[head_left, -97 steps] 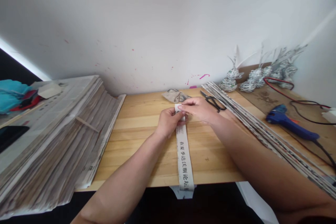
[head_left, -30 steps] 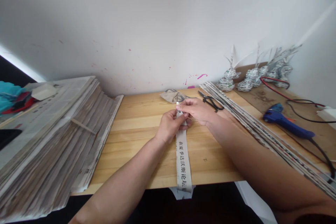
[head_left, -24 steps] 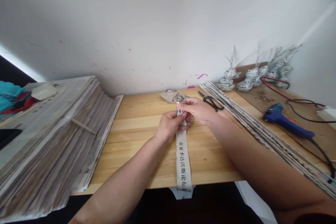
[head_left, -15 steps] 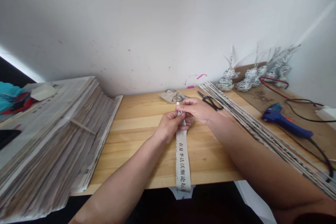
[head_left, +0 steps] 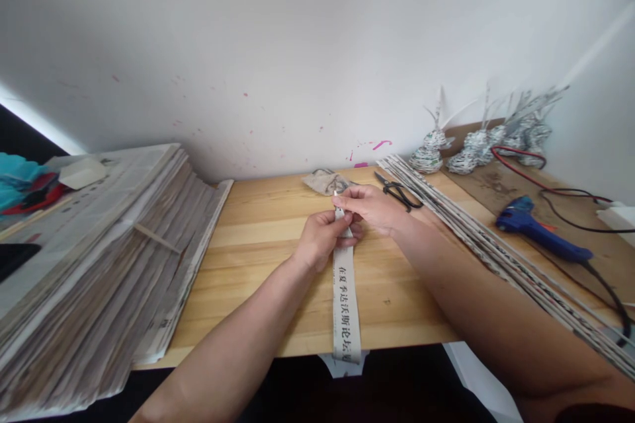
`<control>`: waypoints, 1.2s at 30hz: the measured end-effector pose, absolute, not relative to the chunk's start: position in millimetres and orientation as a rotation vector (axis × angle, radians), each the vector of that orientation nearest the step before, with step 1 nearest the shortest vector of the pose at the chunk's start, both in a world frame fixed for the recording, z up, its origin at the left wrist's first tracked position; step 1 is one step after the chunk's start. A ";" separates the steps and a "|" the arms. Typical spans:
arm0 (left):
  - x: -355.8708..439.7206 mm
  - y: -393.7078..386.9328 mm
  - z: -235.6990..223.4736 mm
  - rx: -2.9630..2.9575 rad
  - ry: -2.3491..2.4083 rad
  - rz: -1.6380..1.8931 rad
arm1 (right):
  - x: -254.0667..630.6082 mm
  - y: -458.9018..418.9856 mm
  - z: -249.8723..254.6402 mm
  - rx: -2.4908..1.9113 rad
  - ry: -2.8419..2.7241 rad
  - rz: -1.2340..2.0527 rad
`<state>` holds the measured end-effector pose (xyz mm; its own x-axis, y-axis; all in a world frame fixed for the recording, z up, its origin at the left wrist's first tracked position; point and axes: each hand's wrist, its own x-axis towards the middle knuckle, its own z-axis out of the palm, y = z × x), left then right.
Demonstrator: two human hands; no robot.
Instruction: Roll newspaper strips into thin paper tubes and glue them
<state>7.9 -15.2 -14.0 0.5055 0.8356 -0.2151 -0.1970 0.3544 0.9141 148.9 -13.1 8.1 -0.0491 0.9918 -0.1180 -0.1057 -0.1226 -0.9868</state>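
The left hand (head_left: 320,238) and right hand (head_left: 373,208) pinch the narrowed far end of a long, flat, printed newspaper strip (head_left: 346,307). Its length runs toward six o'clock, reaching the pale wooden tabletop's (head_left: 258,268) near edge, left hand nearer it. Black scissors (head_left: 389,185) lie toward two o'clock, a thick newspaper stack (head_left: 149,248) toward nine.

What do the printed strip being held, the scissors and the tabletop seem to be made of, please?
Strip: thin matte paper, likely newsprint, by its printed characters. Scissors: probably dark metal, perhaps coated, by their slim blades. Tabletop: smooth pale wood or veneer, by its grain.
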 end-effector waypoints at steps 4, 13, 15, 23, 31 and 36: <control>8.3 -16.0 -11.7 0.980 0.811 0.701 | 154.5 -11.9 9.3 -1.205 -1.155 1.435; 7.5 -14.6 -11.3 0.961 0.765 0.674 | 150.3 -11.8 7.1 -1.172 -1.064 1.461; 7.6 -14.9 -11.1 0.959 0.776 0.689 | 149.1 -11.8 8.4 -1.177 -1.038 1.429; 9.3 -19.0 -10.4 1.065 0.804 0.842 | 142.4 -12.7 8.4 -1.222 -1.022 1.265; 8.1 -15.8 -15.9 1.005 0.817 0.728 | 145.0 -13.0 7.1 -1.218 -1.064 1.323; 8.0 -16.0 -12.5 0.940 0.794 0.644 | 155.2 -13.6 12.7 -1.179 -1.115 1.463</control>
<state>8.0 -16.0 -12.5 0.5563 0.7729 -0.3052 -0.1387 0.4485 0.8830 155.2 -13.6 12.7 -0.1176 0.9813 -0.1524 -0.1131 -0.1657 -0.9797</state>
